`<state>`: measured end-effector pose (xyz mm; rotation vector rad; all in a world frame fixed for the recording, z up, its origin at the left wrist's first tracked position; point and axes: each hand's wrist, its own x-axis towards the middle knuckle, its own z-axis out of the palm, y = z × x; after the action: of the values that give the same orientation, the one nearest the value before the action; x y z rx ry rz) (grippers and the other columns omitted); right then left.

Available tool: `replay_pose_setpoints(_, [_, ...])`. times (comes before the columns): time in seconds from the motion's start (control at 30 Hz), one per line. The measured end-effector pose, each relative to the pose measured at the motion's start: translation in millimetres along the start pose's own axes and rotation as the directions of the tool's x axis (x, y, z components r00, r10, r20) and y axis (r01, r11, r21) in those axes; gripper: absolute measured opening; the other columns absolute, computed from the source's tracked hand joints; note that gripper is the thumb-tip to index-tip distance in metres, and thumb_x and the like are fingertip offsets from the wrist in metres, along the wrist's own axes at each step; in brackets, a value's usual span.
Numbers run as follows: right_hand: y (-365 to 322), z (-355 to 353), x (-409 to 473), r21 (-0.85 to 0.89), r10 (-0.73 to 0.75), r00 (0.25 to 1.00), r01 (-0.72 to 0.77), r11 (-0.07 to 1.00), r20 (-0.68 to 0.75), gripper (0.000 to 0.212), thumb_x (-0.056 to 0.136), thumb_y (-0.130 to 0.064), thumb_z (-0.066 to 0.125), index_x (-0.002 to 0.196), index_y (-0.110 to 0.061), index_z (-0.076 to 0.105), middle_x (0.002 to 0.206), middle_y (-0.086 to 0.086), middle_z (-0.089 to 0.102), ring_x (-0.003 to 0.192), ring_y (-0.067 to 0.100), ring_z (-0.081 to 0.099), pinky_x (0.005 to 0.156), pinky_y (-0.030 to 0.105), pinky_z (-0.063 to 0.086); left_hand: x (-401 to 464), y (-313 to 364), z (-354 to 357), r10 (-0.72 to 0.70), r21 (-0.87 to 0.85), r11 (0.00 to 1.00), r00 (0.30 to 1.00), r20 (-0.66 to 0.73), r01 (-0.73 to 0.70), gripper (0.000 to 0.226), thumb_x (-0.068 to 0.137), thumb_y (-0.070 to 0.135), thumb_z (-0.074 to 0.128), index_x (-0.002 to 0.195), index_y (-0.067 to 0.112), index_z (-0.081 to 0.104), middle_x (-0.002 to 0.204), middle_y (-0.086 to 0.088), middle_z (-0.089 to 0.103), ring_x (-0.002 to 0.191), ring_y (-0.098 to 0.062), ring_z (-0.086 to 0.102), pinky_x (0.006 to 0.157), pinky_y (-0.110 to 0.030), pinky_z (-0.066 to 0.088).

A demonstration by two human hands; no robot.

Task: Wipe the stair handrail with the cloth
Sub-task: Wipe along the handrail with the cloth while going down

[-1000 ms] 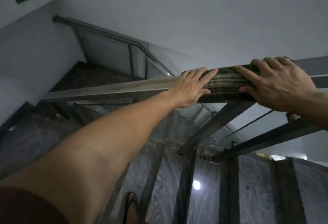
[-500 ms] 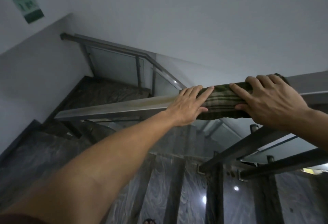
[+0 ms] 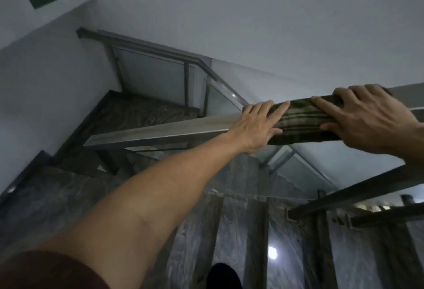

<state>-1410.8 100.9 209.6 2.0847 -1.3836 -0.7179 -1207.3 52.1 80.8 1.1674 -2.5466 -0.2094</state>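
I've got both hands flat on the cloth (image 3: 302, 121), wrapped over the handrail (image 3: 160, 131): left hand (image 3: 257, 126) & right hand (image 3: 367, 116), fingers spread, pressing not gripping. Vs 1 s ago the hold's unchanged, only my view tilted up; the pale rail left of the cloth prob still needs wiping

Brushed metal, striped cloth, polished stone.
The handrail (image 3: 160, 131) looks dull, smudged metal; the cloth (image 3: 300, 120) is soft woven stripe; the stair treads (image 3: 234, 231) gleam, veined and glossy.
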Motion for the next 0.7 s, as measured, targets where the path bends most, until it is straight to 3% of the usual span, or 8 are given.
replay_pose_setpoints(0.33, [-120, -19, 71, -0.046, -0.017, 0.998, 0.019, 0.999, 0.056, 0.072, 0.088, -0.061, 0.005, 0.147, -0.021, 0.009, 0.129, 0.022, 0.049, 0.105, 0.036, 0.055, 0.091, 0.048, 0.046, -72, -115, 35, -0.002, 0.021, 1.0, 1.0, -0.026, 0.002, 0.067, 0.096, 0.042, 0.039, 0.151, 0.016, 0.009, 0.144, -0.018, 0.035, 0.13, -0.033, 0.036, 0.11, -0.046, 0.027])
replay_pose_setpoints(0.43, [-141, -23, 85, -0.019, 0.0, 0.998, 0.001, 1.0, 0.063, 0.074, 0.087, -0.062, -0.003, 0.147, -0.022, 0.011, 0.128, 0.022, 0.05, 0.103, 0.036, 0.055, 0.09, 0.049, 0.046, -85, -138, 41, 0.013, 0.025, 1.0, 0.999, -0.044, -0.012, 0.067, 0.096, 0.042, 0.039, 0.151, 0.016, 0.011, 0.141, -0.018, 0.037, 0.127, -0.032, 0.038, 0.109, -0.045, 0.028])
replay_pose_setpoints(0.7, [-223, -38, 132, 0.045, -0.002, 0.999, 0.0, 0.999, 0.035, 0.07, 0.088, -0.061, -0.001, 0.144, -0.022, 0.014, 0.123, 0.02, 0.053, 0.1, 0.034, 0.056, 0.089, 0.049, 0.047, -135, -215, 60, 0.0, 0.01, 1.0, 0.998, -0.069, 0.001, 0.067, 0.096, 0.042, 0.037, 0.151, 0.016, 0.009, 0.141, -0.016, 0.035, 0.128, -0.031, 0.036, 0.112, -0.045, 0.026])
